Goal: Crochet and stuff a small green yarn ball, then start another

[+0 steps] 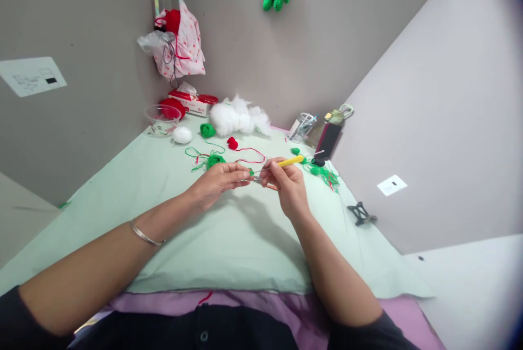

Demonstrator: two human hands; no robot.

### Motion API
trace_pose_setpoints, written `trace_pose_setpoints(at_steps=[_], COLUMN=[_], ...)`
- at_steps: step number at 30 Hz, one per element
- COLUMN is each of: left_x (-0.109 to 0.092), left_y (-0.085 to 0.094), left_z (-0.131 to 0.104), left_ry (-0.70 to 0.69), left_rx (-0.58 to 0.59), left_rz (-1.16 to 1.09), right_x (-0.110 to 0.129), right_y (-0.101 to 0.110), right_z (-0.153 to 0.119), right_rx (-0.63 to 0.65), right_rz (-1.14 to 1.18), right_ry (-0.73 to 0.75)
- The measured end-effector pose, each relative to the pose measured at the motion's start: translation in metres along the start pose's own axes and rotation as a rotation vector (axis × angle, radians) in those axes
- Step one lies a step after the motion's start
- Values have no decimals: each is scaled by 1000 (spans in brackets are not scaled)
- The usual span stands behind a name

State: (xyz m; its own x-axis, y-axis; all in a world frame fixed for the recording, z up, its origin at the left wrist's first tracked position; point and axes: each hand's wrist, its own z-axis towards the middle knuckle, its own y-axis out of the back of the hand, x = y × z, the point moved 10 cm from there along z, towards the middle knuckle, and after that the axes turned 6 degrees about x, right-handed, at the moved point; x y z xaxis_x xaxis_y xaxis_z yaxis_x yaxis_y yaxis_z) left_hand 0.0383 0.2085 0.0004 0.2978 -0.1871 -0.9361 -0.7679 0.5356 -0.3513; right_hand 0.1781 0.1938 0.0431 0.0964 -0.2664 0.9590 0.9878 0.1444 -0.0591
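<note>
My left hand [224, 180] pinches a small green crochet piece [251, 172] between thumb and fingers; most of the piece is hidden. In my right hand [286, 185] is a crochet hook [291, 161] with a yellow handle, its thin metal shaft pointing left and its tip at the green piece. Beneath the fingers shows part of a metal tool with an orange handle [271, 186], mostly covered by my right hand. Just beyond my left hand lies a tangle of green yarn [214, 161]. A small red yarn ball [232, 143] trails a strand toward my right hand.
White stuffing [237, 117] lies at the back, beside a tissue box [192, 104]. A clear plastic bowl [163, 121] and a white ball [182, 135] are left. Rightward are green crocheted pieces with loose yarn [322, 173], a clear cup [304, 127], a phone [328, 140] and a black stand [362, 213].
</note>
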Motion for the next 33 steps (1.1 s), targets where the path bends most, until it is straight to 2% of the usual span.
trace_pose_setpoints(at_steps=[4,7,14,22,28,33], left_x=[-2,-4,-5,-6,-17,-37], left_y=[-6,-13,-17,-16,-11,-22], left_z=[0,-1,-3,-5,-8,-16], left_ry=[-12,-14,-26,-26,-38,-123], left_rx=[58,102,83,80,18,-10], left_rz=[-30,-40,-58,-65,-127,-370], right_x=[-15,-16,-4,-1,4,10], right_y=[-8,-17,-17,-16,-16,-23], right_z=[3,2,-2,-1,-2,-6], right_rx=[79,128,79,74,85,91], right_rz=[192,250,169,220,293,295], right_ry=[-136,-168,-61,-58,-68,-60])
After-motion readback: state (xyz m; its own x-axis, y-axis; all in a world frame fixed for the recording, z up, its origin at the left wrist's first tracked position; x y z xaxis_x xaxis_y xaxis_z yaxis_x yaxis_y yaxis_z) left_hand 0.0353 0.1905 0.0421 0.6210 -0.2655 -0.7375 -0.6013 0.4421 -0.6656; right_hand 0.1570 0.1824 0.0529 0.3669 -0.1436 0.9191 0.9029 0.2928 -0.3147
